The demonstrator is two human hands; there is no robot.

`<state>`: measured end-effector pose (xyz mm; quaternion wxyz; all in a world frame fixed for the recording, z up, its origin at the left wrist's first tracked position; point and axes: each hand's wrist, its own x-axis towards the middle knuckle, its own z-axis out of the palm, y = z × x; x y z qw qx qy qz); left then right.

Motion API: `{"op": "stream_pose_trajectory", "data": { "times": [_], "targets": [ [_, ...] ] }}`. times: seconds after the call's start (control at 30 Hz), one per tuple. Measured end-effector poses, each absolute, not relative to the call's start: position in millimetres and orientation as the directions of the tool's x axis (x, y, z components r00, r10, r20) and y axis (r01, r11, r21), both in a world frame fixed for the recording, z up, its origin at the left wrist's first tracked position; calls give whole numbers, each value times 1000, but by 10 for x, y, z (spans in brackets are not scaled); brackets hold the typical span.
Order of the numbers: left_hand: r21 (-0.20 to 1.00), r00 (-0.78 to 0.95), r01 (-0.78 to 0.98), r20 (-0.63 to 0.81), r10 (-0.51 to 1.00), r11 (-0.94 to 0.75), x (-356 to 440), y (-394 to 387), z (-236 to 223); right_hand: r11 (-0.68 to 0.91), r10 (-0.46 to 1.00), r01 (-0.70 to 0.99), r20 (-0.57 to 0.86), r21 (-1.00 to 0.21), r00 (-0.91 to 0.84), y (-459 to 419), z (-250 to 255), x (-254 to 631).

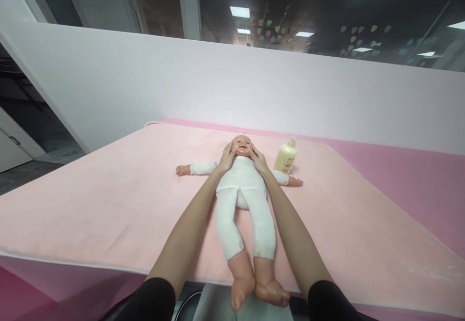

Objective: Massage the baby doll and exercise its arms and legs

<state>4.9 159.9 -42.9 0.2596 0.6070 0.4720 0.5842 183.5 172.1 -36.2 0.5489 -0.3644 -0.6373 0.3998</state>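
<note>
A baby doll (pixel 241 175) lies on its back, feet towards me, with a white cloth body and arms spread wide. My left hand (pixel 227 157) cups the side of the doll's head on the left, thumb at the cheek. On the other side, my right hand (pixel 258 159) holds the head the same way, its thumb by the doll's mouth. The far fingers of both hands are partly hidden beside the head. A pale yellow pump bottle (pixel 286 156) stands upright just beyond the doll's arm on the right.
A pink towel-like mat (pixel 109 190) covers the table under the doll. The doll's feet hang over the near edge, above my lap. A white partition (pixel 232 83) rises behind the table. Pink surface (pixel 410 185) shows at the right.
</note>
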Motion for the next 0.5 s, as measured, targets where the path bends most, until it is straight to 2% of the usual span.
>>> {"op": "stream_pose_trajectory", "data": {
  "times": [0.33, 0.5],
  "targets": [
    [892, -159, 160, 445, 881, -422, 3, 1562, -450, 373, 920, -136, 385, -918, -70, 1820, -485, 1773],
    [896, -137, 192, 427, 894, -399, 49, 1492, -375, 365, 926, -74, 370, -928, -68, 1742, -397, 1753]
  ]
}}
